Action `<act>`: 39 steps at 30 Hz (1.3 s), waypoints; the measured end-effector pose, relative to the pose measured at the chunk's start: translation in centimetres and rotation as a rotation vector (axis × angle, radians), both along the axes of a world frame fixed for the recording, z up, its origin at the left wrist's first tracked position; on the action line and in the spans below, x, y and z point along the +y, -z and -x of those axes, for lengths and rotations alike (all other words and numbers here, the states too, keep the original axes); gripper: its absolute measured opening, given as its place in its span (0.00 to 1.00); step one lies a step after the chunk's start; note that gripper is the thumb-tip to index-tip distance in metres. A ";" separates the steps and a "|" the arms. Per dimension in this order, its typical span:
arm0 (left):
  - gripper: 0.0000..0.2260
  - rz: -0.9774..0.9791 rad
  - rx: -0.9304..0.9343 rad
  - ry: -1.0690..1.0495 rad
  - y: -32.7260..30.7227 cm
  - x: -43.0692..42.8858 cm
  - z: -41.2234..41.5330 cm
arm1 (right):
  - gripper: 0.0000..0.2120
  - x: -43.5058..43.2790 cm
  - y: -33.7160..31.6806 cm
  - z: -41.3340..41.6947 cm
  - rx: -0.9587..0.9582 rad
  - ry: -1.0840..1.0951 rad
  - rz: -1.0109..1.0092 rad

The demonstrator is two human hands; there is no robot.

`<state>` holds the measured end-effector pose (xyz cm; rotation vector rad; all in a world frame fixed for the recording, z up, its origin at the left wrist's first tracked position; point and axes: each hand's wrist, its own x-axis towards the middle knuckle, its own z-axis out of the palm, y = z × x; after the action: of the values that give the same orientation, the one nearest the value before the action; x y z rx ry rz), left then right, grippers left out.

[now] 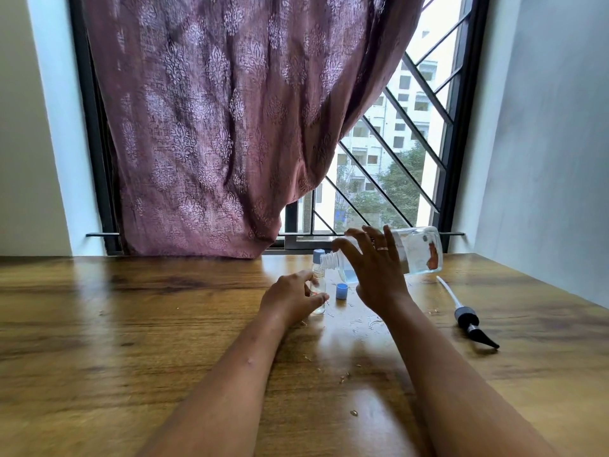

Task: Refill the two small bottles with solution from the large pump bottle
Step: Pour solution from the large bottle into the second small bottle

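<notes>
1. The large pump bottle [418, 250] is held off the table [131, 324], right of centre near the far edge. It is tipped almost flat, and its pump is off.
2. Its long axis runs roughly from 3 o'clock to 9 o'clock. The base is at 3, slightly raised, and the open threaded neck points to 9, dipping a little.
3. The right hand [375, 275] wraps the bottle's shoulder just behind the neck, with the fingers spread and curled over the top.
4. The left hand [290, 298] pinches an upright small bottle [319, 284] between thumb and fingers, with its mouth just under the big bottle's neck.
5. A second small bottle [318, 255], blue-capped, stands just behind it at 12 o'clock.
6. A loose blue cap [341, 290] sits on the table beside the held small bottle, at its 3 o'clock.
7. The pump head [469, 319] lies well off at 4 o'clock.
8. Handling, as I judge it:
   - The big bottle looks like clear rigid plastic and is nearly empty, so it should be light.
   - Its remaining liquid pools at the low side and will surge as it tips.
   - Holding it at the shoulder gives the best control of the pour.
9. The small bottle is light, narrow-mouthed and easy to topple. Wet drops [365, 323] on the wood suggest slippery surfaces, so it is best held low and firmly round the body.
</notes>
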<state>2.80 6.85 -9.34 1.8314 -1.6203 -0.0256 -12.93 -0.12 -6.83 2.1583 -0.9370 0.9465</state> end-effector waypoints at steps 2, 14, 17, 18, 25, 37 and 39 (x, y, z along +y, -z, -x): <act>0.16 -0.002 0.000 0.000 0.0 0.0 0.0 | 0.41 0.0 0.0 0.0 -0.003 -0.007 -0.006; 0.18 -0.002 0.000 -0.010 -0.1 0.0 0.1 | 0.42 0.1 0.0 -0.1 -0.013 -0.016 0.044; 0.17 -0.002 0.007 -0.004 -0.1 0.1 0.2 | 0.42 0.1 0.0 -0.1 -0.012 -0.016 0.050; 0.17 -0.003 0.003 -0.004 -0.1 0.1 0.2 | 0.41 0.1 -0.1 -0.1 -0.009 -0.014 0.054; 0.21 -0.014 -0.002 -0.021 -0.1 0.1 0.2 | 0.41 0.2 -0.2 -0.2 0.004 -0.012 0.069; 0.21 -0.009 0.001 -0.021 -0.2 0.3 0.3 | 0.42 -0.1 -0.1 0.0 -0.017 -0.015 0.053; 0.23 -0.009 -0.004 -0.024 -0.3 0.4 0.4 | 0.43 -0.1 0.0 0.0 -0.015 -0.017 0.057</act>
<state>2.41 7.20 -9.08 1.8587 -1.6037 -0.0186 -12.98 -0.22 -6.78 2.1169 -0.8892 0.9873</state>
